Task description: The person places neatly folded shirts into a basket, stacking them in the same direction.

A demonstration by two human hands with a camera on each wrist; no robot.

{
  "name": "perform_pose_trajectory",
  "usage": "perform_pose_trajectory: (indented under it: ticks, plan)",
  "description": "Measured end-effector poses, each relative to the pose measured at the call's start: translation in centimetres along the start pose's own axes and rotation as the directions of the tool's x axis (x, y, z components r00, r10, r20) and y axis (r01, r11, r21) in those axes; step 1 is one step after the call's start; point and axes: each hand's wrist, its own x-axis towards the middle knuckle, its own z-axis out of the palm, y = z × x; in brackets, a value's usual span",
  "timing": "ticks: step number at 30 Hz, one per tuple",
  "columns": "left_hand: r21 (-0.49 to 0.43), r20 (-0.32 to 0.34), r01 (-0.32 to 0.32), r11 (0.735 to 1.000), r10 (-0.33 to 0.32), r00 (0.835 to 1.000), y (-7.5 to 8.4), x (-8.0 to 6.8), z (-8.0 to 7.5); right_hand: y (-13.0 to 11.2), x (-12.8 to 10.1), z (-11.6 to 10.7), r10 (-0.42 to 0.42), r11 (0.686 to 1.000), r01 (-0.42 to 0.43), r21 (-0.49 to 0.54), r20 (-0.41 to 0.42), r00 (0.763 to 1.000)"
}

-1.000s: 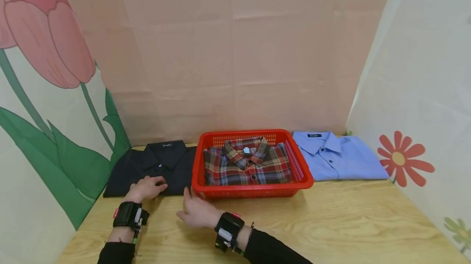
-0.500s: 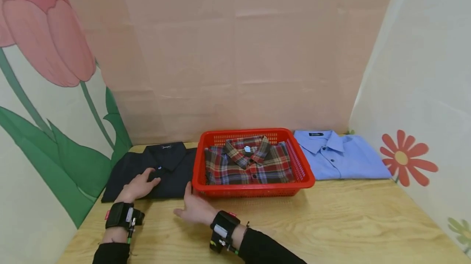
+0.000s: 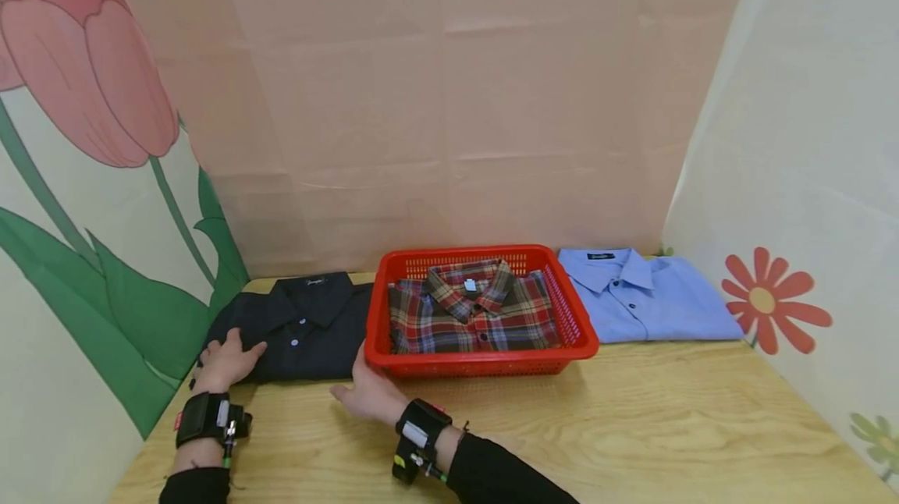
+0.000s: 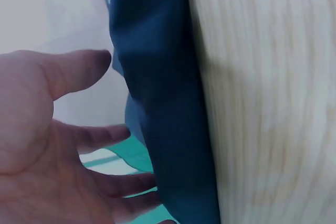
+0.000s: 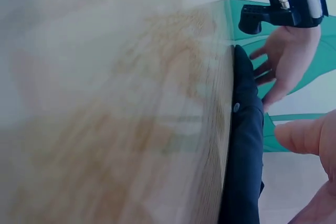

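Note:
A folded black button-up shirt (image 3: 316, 332) lies on the table left of the basket. My left hand (image 3: 225, 363) is at its near left corner, fingers spread over the edge; in the left wrist view the fingertips reach the dark cloth (image 4: 163, 93) with the thumb apart. My right hand (image 3: 374, 391) is at the shirt's near right corner, right beside the red basket's front left corner, its fingers extended and thumb held out. The tips of the right fingers are partly hidden by the basket (image 3: 485, 360). Inside the basket lies a folded plaid shirt (image 3: 449, 332).
A folded light blue shirt (image 3: 674, 305) lies right of the basket, close against it. The wooden table (image 3: 632, 418) ends at a pink backdrop (image 3: 449, 137) behind and flower-printed sheets (image 3: 787, 137) at the sides.
My left hand has slid left and nearer, from the middle of the black shirt's front to its left corner. The right hand has shifted only slightly by the basket corner.

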Motion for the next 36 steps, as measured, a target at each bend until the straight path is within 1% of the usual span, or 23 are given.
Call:
perform_pose_trajectory:
  ticks: [2, 5, 8, 10, 13, 18, 22, 25, 29, 32, 36]
  plan:
    - [-0.014, -0.006, 0.02, 1.0, -0.02, 1.0, -0.3, 0.0, -0.2, 0.0, 0.1, 0.0, -0.011, 1.0, 0.011, 0.009, -0.013, 1.0]
    - [-0.025, 0.001, 0.04, 0.999, -0.04, 0.999, -0.6, -0.1, -0.5, 0.1, 0.3, 0.0, -0.053, 0.999, 0.053, 0.013, -0.033, 0.998]
    - [0.001, 0.018, 0.035, 0.999, -0.035, 0.999, -1.0, -0.2, -0.7, 0.1, 0.5, 0.0, -0.091, 0.996, 0.091, 0.001, -0.042, 0.995]
    - [0.021, 0.026, 0.025, 0.999, -0.025, 0.999, -1.3, -0.3, -0.8, 0.1, 0.5, 0.0, -0.1, 0.995, 0.1, 0.008, -0.049, 0.994]
    - [0.043, 0.027, 0.003, 0.999, -0.004, 1.0, -1.8, -0.2, -1.0, 0.0, 0.4, 0.0, -0.087, 0.996, 0.088, 0.018, -0.058, 0.994]
    - [0.054, 0.013, -0.04, 0.998, 0.039, 0.999, -2.5, 0.1, -1.2, -0.2, 0.5, 0.1, -0.06, 0.997, 0.064, 0.046, -0.078, 0.995]
    - [0.059, 0.005, -0.064, 0.996, 0.064, 0.998, -2.6, 0.4, -1.1, -0.3, 0.3, 0.3, -0.016, 0.994, 0.022, 0.111, -0.052, 0.999]
    - [0.055, 0.0, -0.067, 0.996, 0.067, 0.998, -2.6, 0.4, -1.0, -0.4, 0.1, 0.4, 0.026, 0.987, -0.021, 0.161, -0.03, 0.999]
    - [0.061, -0.019, -0.08, 0.995, 0.082, 0.996, -2.8, 0.4, -1.0, -0.3, 0.0, 0.3, 0.075, 0.98, -0.069, 0.189, -0.023, 0.997]
    - [0.064, -0.026, -0.078, 0.995, 0.08, 0.996, -3.0, 0.2, -1.0, -0.3, 0.0, 0.3, 0.08, 0.979, -0.072, 0.189, -0.039, 0.996]
    - [0.054, -0.016, -0.037, 0.998, 0.038, 0.999, -3.0, 0.0, -1.1, -0.2, 0.0, 0.9, 0.07, 0.965, -0.039, 0.258, -0.111, 0.991]
